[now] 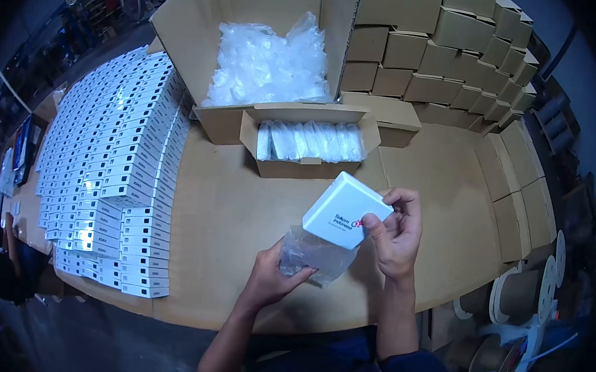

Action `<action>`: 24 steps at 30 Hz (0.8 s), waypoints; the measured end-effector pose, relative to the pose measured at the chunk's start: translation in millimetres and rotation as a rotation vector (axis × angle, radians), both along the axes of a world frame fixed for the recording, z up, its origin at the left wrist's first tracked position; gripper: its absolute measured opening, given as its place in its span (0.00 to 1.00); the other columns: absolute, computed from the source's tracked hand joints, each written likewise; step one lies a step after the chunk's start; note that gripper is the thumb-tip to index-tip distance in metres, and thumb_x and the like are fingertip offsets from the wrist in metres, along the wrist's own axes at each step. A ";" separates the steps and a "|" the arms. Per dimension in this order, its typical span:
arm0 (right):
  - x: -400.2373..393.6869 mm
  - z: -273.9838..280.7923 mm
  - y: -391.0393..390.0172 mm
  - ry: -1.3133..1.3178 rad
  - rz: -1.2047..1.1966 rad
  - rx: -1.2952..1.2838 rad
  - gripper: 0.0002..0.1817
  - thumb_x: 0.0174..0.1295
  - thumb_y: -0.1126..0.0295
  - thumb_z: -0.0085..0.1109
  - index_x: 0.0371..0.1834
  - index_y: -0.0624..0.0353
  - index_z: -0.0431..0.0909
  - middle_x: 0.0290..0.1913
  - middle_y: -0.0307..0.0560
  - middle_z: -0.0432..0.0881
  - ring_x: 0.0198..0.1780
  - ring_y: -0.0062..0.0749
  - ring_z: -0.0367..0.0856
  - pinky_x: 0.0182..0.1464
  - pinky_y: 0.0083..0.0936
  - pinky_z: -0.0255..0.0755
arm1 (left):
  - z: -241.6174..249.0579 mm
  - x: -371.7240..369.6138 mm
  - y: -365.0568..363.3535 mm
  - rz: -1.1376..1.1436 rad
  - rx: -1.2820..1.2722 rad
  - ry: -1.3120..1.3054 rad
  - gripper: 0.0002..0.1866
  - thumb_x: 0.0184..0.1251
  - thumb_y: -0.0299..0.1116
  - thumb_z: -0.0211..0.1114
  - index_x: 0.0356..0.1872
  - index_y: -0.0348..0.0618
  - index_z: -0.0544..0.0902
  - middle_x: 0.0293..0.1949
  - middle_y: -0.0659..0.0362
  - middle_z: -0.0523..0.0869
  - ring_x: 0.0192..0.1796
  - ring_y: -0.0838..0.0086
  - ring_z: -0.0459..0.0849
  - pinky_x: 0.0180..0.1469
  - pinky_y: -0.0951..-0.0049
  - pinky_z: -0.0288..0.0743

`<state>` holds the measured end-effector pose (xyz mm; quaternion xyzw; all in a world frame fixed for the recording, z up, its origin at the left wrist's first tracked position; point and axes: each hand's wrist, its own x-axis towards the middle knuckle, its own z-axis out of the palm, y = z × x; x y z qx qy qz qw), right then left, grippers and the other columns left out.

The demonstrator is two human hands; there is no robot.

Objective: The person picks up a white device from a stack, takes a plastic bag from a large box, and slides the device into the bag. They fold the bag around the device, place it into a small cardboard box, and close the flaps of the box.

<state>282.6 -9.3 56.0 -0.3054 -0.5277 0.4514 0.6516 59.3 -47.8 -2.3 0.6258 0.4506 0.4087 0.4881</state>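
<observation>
My right hand (398,234) grips a flat white box (341,206) by its right side, thumb over the printed logo and lettering. Below it, my left hand (274,278) pinches a clear plastic bag (317,256). The lower corner of the white box overlaps the bag's upper edge in this view. Just beyond the hands stands a small open cardboard box (306,171), holding a row of plastic-wrapped packs (311,141).
A large carton (184,29) full of clear plastic bags (268,63) stands behind. Stacked white boxes (106,166) fill the table's left side. Brown cartons (407,52) are piled at the back right. Cable spools (522,295) sit beyond the right edge. Someone's arm (10,245) shows far left.
</observation>
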 end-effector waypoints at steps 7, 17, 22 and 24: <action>0.2 -0.9 -4.4 0.017 0.024 -0.028 0.19 0.69 0.80 0.66 0.57 0.64 0.67 0.50 0.46 0.77 0.48 0.22 0.84 0.49 0.18 0.80 | 2.4 6.2 0.9 0.093 0.017 -0.010 0.22 0.59 0.26 0.78 0.54 0.34 0.84 0.44 0.49 0.93 0.50 0.65 0.94 0.54 0.65 0.85; -7.7 3.9 -1.3 -0.107 0.050 -0.174 0.19 0.67 0.80 0.70 0.56 0.66 0.72 0.45 0.41 0.81 0.45 0.16 0.83 0.44 0.13 0.77 | 3.7 6.8 -0.3 0.071 0.028 0.063 0.24 0.60 0.26 0.79 0.56 0.34 0.83 0.46 0.50 0.93 0.52 0.65 0.92 0.56 0.65 0.84; -13.2 4.3 5.9 -0.308 -0.003 -0.224 0.13 0.65 0.73 0.74 0.46 0.64 0.79 0.42 0.41 0.83 0.43 0.20 0.83 0.52 0.22 0.79 | 6.4 4.8 -0.6 0.061 -0.071 0.050 0.33 0.58 0.24 0.80 0.65 0.32 0.78 0.55 0.50 0.90 0.59 0.69 0.88 0.63 0.66 0.80; -11.3 1.4 7.8 -0.318 0.023 -0.283 0.12 0.66 0.73 0.73 0.46 0.65 0.79 0.42 0.41 0.83 0.43 0.20 0.83 0.52 0.21 0.79 | 1.0 2.3 -3.4 -0.009 -0.105 -0.136 0.31 0.66 0.28 0.76 0.68 0.32 0.75 0.58 0.51 0.87 0.61 0.69 0.85 0.65 0.67 0.78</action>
